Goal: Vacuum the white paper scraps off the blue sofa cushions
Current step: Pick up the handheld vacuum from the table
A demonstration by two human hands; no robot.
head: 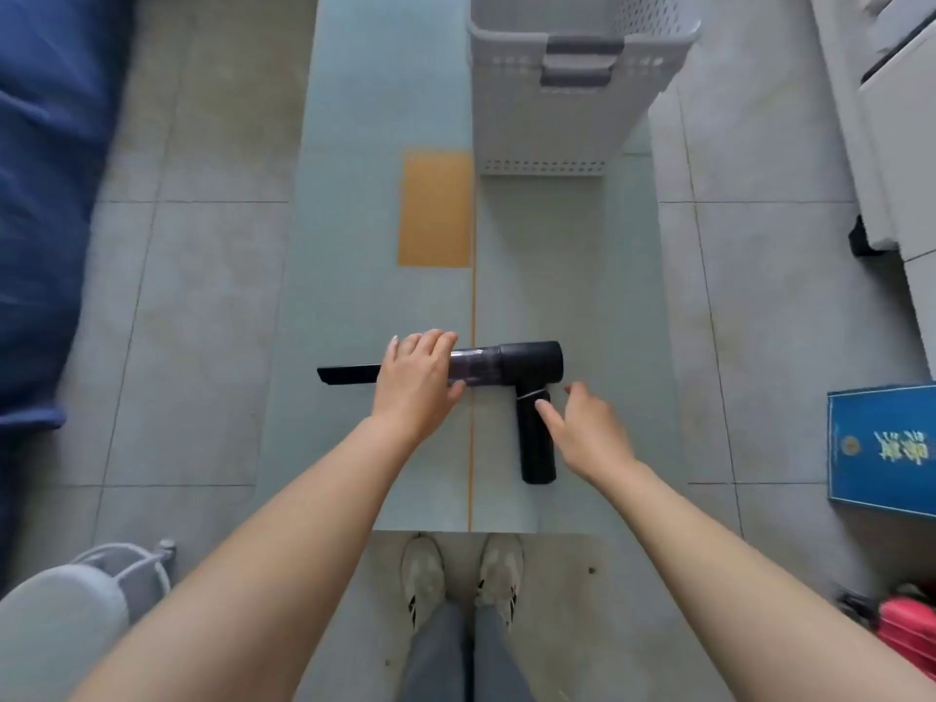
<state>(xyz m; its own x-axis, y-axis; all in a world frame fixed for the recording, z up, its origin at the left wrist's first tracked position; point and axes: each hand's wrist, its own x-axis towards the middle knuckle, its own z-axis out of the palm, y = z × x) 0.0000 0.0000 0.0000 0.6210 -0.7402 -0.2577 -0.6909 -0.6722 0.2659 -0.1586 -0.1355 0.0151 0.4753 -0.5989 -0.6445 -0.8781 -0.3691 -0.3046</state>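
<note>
Looking down from my head, I see a long pale green table [385, 245] running away from me, with an orange patch [436, 209] on it and a thin orange line along its middle. At the far end stands a grey perforated plastic basket [572, 88], well apart from my hands. The blue sofa cushions [45, 195] lie along the left edge, blurred, across a strip of tiled floor [192, 296] from the table; I can make out no paper scraps on them. To the right a blue box [884, 448] sits on the floor, white furniture [891, 134] rises behind it, and something red [911, 635] shows in the lower corner. A grey chair [55, 630] is at the lower left, and my shoes [463, 575] stand just below the table's near edge.

The black handheld vacuum [529, 362] lies flat on the table, its narrow nozzle pointing left and its handle pointing back toward me. My left hand [418, 377] lies over the clear barrel where the nozzle joins, fingers curled over the top and thumb below, holding it. My right hand [587, 428] sits just beside the handle, fingers loosely spread and not closed, one fingertip touching the upper handle.
</note>
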